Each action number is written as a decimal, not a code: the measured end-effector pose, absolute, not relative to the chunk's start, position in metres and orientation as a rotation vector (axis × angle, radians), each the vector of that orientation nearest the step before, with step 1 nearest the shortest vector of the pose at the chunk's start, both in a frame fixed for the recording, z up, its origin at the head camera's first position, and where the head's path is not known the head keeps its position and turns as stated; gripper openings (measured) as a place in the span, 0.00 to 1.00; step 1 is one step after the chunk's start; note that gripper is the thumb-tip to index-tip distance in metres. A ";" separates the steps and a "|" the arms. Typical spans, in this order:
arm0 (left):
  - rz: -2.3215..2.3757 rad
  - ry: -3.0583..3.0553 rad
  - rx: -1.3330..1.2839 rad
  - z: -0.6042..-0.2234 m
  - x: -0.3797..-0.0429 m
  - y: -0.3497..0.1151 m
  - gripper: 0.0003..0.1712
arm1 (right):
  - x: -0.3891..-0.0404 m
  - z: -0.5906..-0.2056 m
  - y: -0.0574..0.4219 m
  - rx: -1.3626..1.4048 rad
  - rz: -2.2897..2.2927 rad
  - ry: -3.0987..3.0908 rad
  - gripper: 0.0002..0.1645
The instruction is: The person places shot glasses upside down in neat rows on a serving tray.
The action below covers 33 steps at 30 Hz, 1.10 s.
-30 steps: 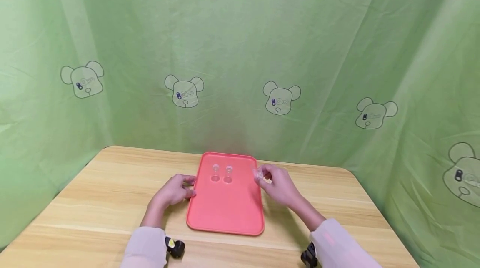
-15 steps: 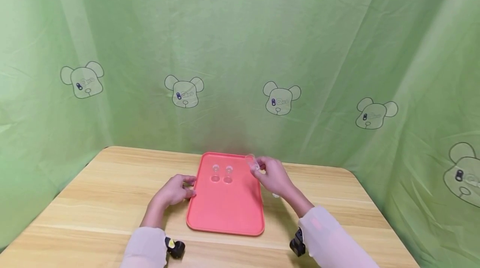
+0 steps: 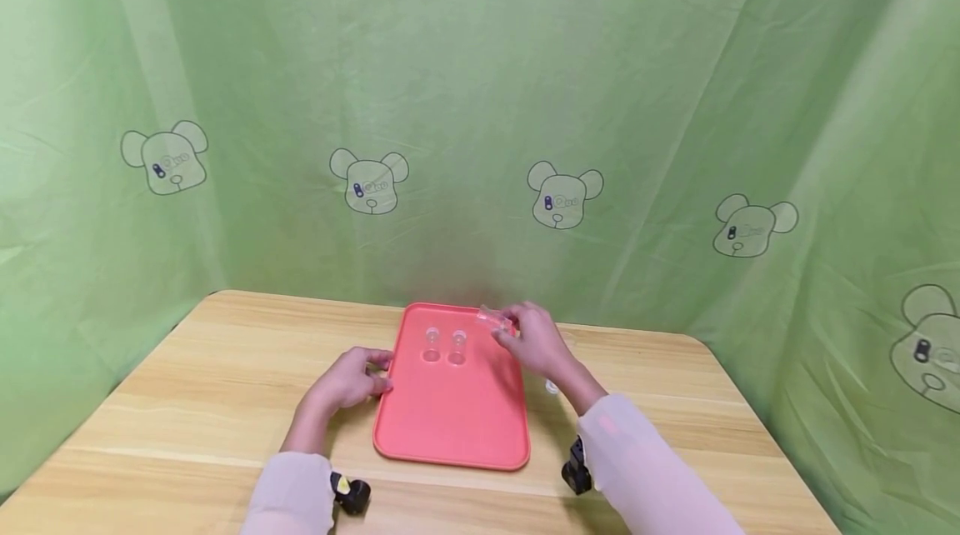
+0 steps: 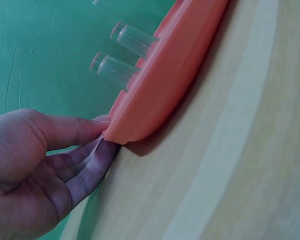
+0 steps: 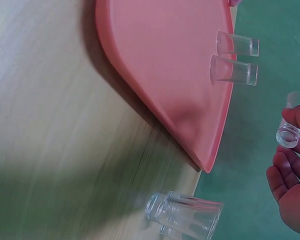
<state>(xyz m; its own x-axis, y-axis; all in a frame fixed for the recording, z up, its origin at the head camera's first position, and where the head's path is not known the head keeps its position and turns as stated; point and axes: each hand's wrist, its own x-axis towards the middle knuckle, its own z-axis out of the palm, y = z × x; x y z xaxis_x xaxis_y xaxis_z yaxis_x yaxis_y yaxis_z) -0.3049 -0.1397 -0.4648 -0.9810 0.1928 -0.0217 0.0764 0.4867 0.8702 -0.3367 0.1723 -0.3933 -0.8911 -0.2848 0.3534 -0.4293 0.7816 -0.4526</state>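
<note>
A red tray (image 3: pixel 452 410) lies on the table. My left hand (image 3: pixel 351 378) pinches its left rim between thumb and fingers, as the left wrist view (image 4: pixel 50 165) shows close up. Two small clear glasses, a left one (image 3: pixel 432 346) and a right one (image 3: pixel 457 348), stand mouth down side by side on the tray's far half. My right hand (image 3: pixel 534 342) holds a third clear glass (image 3: pixel 491 319), tipped nearly on its side, above the tray's far right corner. Its thick base (image 5: pixel 288 137) faces the right wrist camera.
More clear glasses (image 5: pixel 187 215) stand on the wooden table (image 3: pixel 637 385) right of the tray; the right forearm partly hides them in the head view. A green curtain (image 3: pixel 465 102) hangs behind the table and along both sides.
My right hand has moved left and farther back over the tray, and the glass in it has tipped over, now pointing left. The left hand and the two standing glasses have stayed put.
</note>
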 end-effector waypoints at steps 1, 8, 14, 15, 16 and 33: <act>1.519 2.604 0.238 -0.465 -0.305 -0.140 0.30 | -0.337 -0.393 0.172 0.553 0.775 -2.710 0.20; 1.500 2.605 0.254 -0.462 -0.303 -0.140 0.30 | -0.342 -0.395 0.168 0.549 0.746 -2.713 0.16; 1.499 2.608 0.252 -0.463 -0.302 -0.141 0.30 | -0.346 -0.398 0.165 0.529 0.730 -2.732 0.06; 1.501 2.609 0.248 -0.463 -0.303 -0.140 0.30 | -0.347 -0.399 0.166 0.523 0.726 -2.736 0.05; 1.503 2.608 0.241 -0.463 -0.303 -0.140 0.30 | -0.349 -0.400 0.166 0.520 0.722 -2.743 0.06; 1.510 2.606 0.236 -0.466 -0.305 -0.140 0.30 | -0.359 -0.417 0.163 0.513 0.813 -2.812 0.08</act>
